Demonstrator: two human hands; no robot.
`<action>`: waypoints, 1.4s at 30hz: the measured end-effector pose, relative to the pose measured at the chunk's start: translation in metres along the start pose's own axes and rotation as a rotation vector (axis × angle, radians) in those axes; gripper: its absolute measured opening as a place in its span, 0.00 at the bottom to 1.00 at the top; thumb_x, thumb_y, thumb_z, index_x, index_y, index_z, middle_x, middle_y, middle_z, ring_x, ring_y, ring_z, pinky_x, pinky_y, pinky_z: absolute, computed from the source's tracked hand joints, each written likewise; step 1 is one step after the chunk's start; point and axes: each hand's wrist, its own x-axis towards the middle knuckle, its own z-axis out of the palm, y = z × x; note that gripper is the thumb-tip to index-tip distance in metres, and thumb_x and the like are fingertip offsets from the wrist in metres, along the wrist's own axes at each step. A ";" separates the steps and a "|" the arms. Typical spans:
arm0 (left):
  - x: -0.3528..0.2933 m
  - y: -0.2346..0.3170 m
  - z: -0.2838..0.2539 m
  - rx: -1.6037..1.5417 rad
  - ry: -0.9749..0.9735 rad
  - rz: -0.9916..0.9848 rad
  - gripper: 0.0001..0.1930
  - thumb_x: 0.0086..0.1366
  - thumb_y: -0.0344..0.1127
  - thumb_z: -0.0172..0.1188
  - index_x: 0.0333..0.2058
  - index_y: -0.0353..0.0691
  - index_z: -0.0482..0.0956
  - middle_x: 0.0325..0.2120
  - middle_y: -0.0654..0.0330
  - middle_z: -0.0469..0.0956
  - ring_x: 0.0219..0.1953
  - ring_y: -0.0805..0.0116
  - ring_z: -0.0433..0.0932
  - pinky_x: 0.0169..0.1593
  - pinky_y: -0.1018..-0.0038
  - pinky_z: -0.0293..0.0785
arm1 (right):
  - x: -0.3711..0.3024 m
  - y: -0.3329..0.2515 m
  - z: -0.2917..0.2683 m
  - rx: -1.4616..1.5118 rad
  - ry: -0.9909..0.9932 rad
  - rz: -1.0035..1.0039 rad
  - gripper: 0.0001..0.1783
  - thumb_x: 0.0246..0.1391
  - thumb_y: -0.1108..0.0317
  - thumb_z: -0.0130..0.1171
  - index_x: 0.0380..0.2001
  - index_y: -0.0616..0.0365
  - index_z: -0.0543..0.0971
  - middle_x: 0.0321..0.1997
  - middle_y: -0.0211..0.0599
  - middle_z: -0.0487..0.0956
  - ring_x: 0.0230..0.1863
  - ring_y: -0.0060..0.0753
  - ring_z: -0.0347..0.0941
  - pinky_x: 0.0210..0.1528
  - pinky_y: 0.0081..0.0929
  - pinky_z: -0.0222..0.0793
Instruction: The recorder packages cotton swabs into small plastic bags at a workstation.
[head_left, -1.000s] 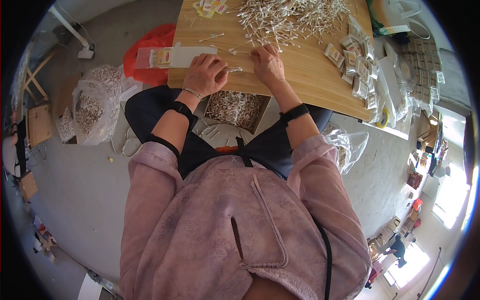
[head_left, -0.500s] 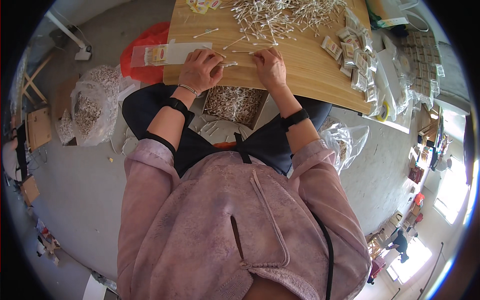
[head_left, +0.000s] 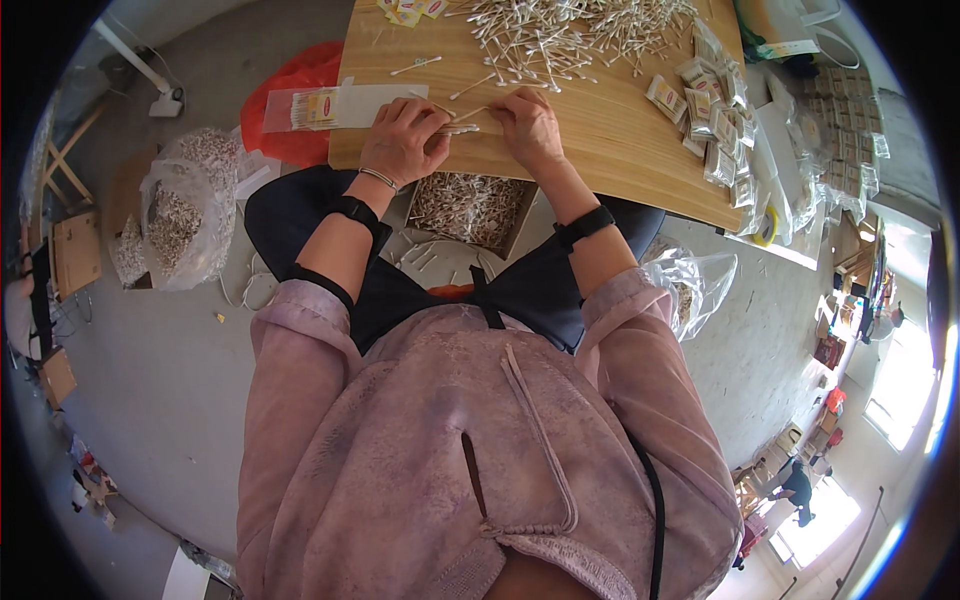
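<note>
My left hand point(head_left: 404, 140) is closed over a small bunch of cotton swabs point(head_left: 460, 129) near the table's front edge. Their white tips stick out to the right of its fingers. My right hand point(head_left: 530, 130) pinches a single cotton swab point(head_left: 472, 115), which slants down and left toward the bunch. Left of my left hand lies a clear packet of swabs point(head_left: 313, 109) with a yellow and white label, beside a white strip. A few loose swabs point(head_left: 416, 65) rest just beyond my hands.
A large heap of swabs point(head_left: 560, 40) covers the table's far side. Filled packets point(head_left: 710, 110) pile up at the right. Below the table edge stands a box of swabs point(head_left: 465, 210). A red bag point(head_left: 290, 80) hangs at the left, near clear swab bags point(head_left: 180, 220) on the floor.
My right hand has moved a little left, bringing a swab toward the bunch. That swab now tilts down to the left. My left hand keeps nearly the same place.
</note>
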 end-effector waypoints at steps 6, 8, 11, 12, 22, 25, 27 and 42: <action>0.002 0.001 0.000 0.013 -0.007 0.011 0.12 0.47 0.36 0.62 0.34 0.49 0.76 0.34 0.65 0.72 0.40 0.63 0.72 0.45 0.65 0.69 | 0.017 -0.013 0.010 0.035 -0.061 0.014 0.12 0.48 0.66 0.58 0.38 0.50 0.80 0.38 0.38 0.75 0.47 0.43 0.69 0.49 0.36 0.67; 0.001 0.001 0.000 0.010 -0.003 0.014 0.13 0.47 0.36 0.62 0.34 0.49 0.76 0.34 0.65 0.72 0.40 0.63 0.72 0.45 0.65 0.69 | 0.020 -0.013 0.012 -0.149 -0.011 -0.106 0.12 0.47 0.68 0.60 0.38 0.53 0.79 0.37 0.37 0.74 0.40 0.42 0.72 0.42 0.36 0.69; 0.001 0.001 0.000 -0.011 -0.005 0.001 0.13 0.47 0.34 0.63 0.34 0.50 0.75 0.35 0.66 0.71 0.41 0.62 0.71 0.45 0.65 0.69 | 0.015 -0.010 0.012 -0.144 -0.026 -0.112 0.09 0.47 0.68 0.61 0.34 0.52 0.80 0.36 0.36 0.73 0.41 0.41 0.71 0.42 0.35 0.69; 0.001 0.001 0.001 -0.018 0.003 0.002 0.12 0.47 0.35 0.62 0.33 0.49 0.76 0.34 0.65 0.72 0.40 0.63 0.71 0.45 0.65 0.69 | 0.010 -0.008 0.010 -0.145 -0.025 -0.113 0.09 0.47 0.68 0.61 0.34 0.52 0.80 0.36 0.36 0.73 0.41 0.41 0.71 0.42 0.35 0.69; 0.000 0.000 -0.001 -0.018 -0.025 -0.009 0.12 0.49 0.36 0.62 0.35 0.46 0.78 0.36 0.66 0.72 0.42 0.62 0.71 0.47 0.65 0.68 | -0.038 0.009 -0.002 -0.228 0.225 -0.202 0.06 0.44 0.71 0.61 0.29 0.51 0.79 0.35 0.34 0.71 0.40 0.43 0.66 0.43 0.35 0.67; 0.000 0.001 -0.002 -0.007 -0.035 -0.003 0.13 0.50 0.36 0.62 0.37 0.48 0.78 0.37 0.66 0.72 0.43 0.62 0.71 0.48 0.64 0.68 | -0.034 0.011 0.000 -0.209 0.277 -0.172 0.06 0.43 0.71 0.62 0.29 0.51 0.79 0.35 0.34 0.72 0.42 0.43 0.66 0.44 0.35 0.67; 0.002 0.004 -0.002 0.011 -0.011 0.006 0.14 0.51 0.35 0.62 0.39 0.49 0.78 0.37 0.66 0.72 0.43 0.63 0.71 0.48 0.65 0.68 | -0.026 0.016 0.001 -0.207 0.308 -0.161 0.06 0.43 0.71 0.62 0.29 0.51 0.79 0.35 0.33 0.72 0.42 0.43 0.66 0.44 0.36 0.66; -0.003 -0.001 0.003 -0.013 0.014 0.110 0.11 0.52 0.33 0.62 0.37 0.51 0.80 0.35 0.71 0.74 0.41 0.70 0.72 0.47 0.69 0.68 | -0.033 0.018 -0.013 -0.275 0.300 -0.197 0.06 0.42 0.67 0.64 0.27 0.49 0.80 0.38 0.32 0.71 0.42 0.45 0.64 0.47 0.38 0.63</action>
